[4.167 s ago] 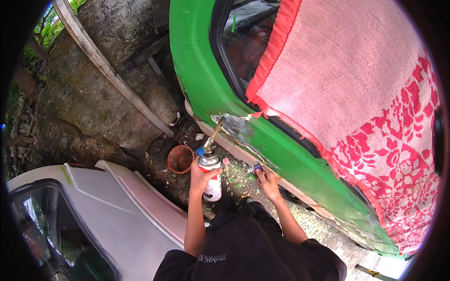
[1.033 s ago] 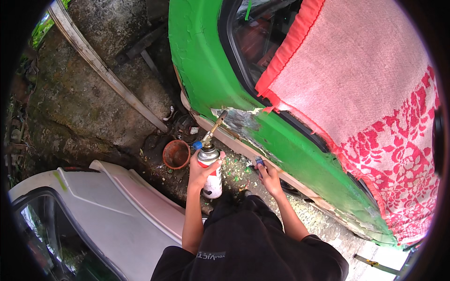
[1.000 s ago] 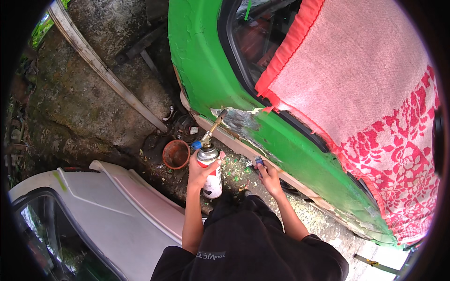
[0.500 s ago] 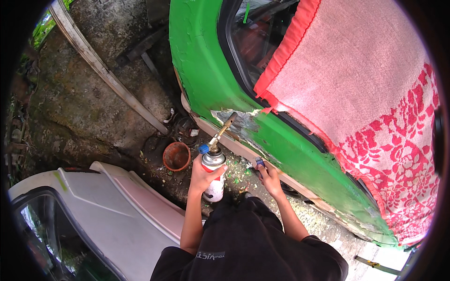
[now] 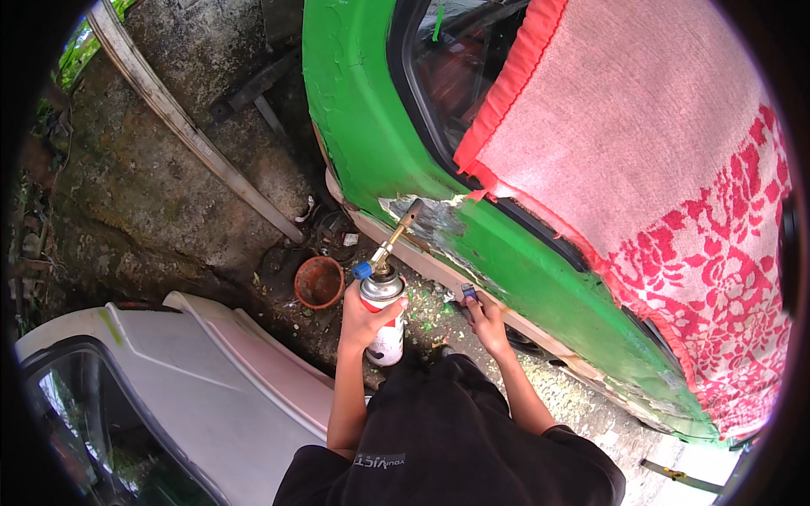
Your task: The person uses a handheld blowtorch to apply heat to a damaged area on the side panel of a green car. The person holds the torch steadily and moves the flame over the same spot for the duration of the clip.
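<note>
My left hand [image 5: 363, 322] is wrapped round the canister of a gas blowtorch [image 5: 382, 287], with a blue knob and a brass nozzle. The nozzle tip overlaps a bare grey patch [image 5: 434, 221] on the green car body [image 5: 371, 143]; whether it touches cannot be told, and no flame is visible. Ragged, peeling paint borders that patch. In my right hand [image 5: 488, 325], the closed fingers grip a small dark tool with a flat bluish end, which looks like a scraper [image 5: 469, 292]. It is beside the car's lower edge, and the fingers cover its handle.
A pink and red patterned towel [image 5: 641, 143] drapes over the car's window and side. Green paint flakes litter the ground below. A reddish-brown pot [image 5: 319, 282] sits left of the torch. A pale vehicle [image 5: 211, 379] stands close on my left; a long metal strip [image 5: 177, 114] leans beyond.
The torch and my left hand have shifted very slightly left. My view has moved a little; both hands keep their holds.
</note>
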A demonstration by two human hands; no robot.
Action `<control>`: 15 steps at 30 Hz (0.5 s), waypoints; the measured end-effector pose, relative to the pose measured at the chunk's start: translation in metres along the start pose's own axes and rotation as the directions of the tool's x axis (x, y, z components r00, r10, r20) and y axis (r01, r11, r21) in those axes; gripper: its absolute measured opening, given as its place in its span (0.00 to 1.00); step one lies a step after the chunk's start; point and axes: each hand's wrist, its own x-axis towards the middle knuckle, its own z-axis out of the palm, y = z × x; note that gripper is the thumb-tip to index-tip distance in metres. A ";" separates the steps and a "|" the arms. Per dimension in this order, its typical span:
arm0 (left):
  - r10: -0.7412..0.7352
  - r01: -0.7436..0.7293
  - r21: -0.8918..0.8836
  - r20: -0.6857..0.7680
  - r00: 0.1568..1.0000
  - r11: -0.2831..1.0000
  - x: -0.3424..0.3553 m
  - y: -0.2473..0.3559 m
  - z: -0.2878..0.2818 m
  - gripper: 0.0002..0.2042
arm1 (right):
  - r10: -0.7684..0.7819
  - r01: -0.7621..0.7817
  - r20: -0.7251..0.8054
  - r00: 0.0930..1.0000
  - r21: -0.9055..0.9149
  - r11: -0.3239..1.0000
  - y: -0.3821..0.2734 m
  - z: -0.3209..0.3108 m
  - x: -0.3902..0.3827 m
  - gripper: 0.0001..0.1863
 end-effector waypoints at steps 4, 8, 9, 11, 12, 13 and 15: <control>-0.027 0.027 -0.009 0.003 1.000 1.000 -0.002 0.009 0.002 0.17 | -0.004 0.004 -0.020 1.000 -0.008 1.000 0.002 -0.001 -0.001 0.15; -0.039 0.039 0.006 0.009 0.999 0.999 -0.004 0.010 0.002 0.17 | 0.000 0.000 -0.015 1.000 -0.003 1.000 0.004 -0.002 -0.001 0.15; -0.034 0.034 0.011 0.009 0.999 0.999 -0.004 0.009 0.002 0.17 | -0.002 0.002 -0.013 1.000 -0.004 1.000 0.005 -0.002 -0.001 0.15; -0.024 0.023 0.020 0.009 1.000 1.000 -0.004 0.006 0.002 0.17 | -0.003 0.003 -0.012 1.000 -0.004 1.000 0.005 -0.002 -0.001 0.15; -0.021 0.021 0.023 0.008 1.000 1.000 -0.004 0.006 0.003 0.17 | -0.001 0.001 -0.011 1.000 -0.003 1.000 0.004 -0.002 -0.002 0.15; -0.019 0.019 0.025 0.007 1.000 1.000 -0.004 0.006 0.003 0.17 | 0.000 -0.001 -0.010 1.000 -0.002 1.000 0.003 -0.001 -0.003 0.15; -0.017 0.017 0.015 0.002 1.000 1.000 -0.004 0.005 0.003 0.18 | -0.006 0.006 -0.011 1.000 -0.014 1.000 0.005 -0.001 -0.002 0.15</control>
